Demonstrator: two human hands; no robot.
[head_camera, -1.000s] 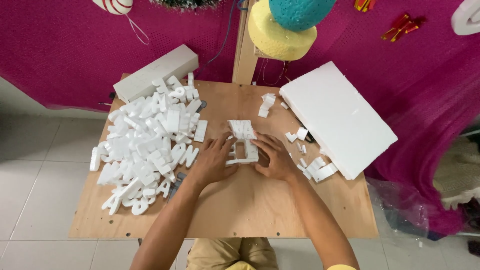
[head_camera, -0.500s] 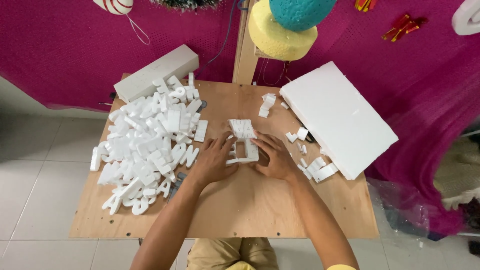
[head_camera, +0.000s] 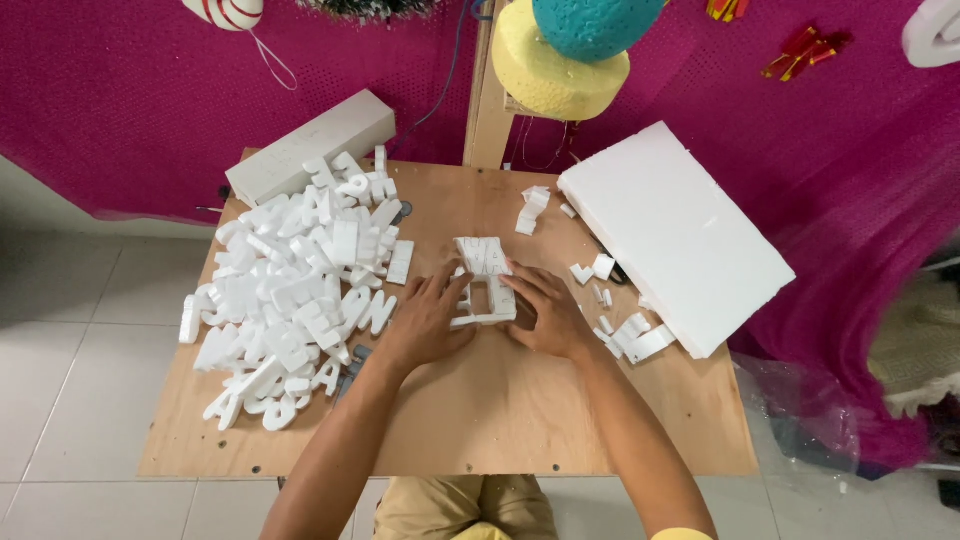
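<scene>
**2 hands on a foam cutout**

At the plywood table's (head_camera: 500, 420) centre, the left hand (head_camera: 425, 325) and right hand (head_camera: 545, 312) press spread fingers against a white foam piece (head_camera: 483, 282). A long grey box (head_camera: 310, 145) sits top-left; its markings are unreadable.

Matt white foam letters (head_camera: 290, 290) – grainy foam slab (head_camera: 672, 232) – on bare plywood table (head_camera: 500, 410).
</scene>
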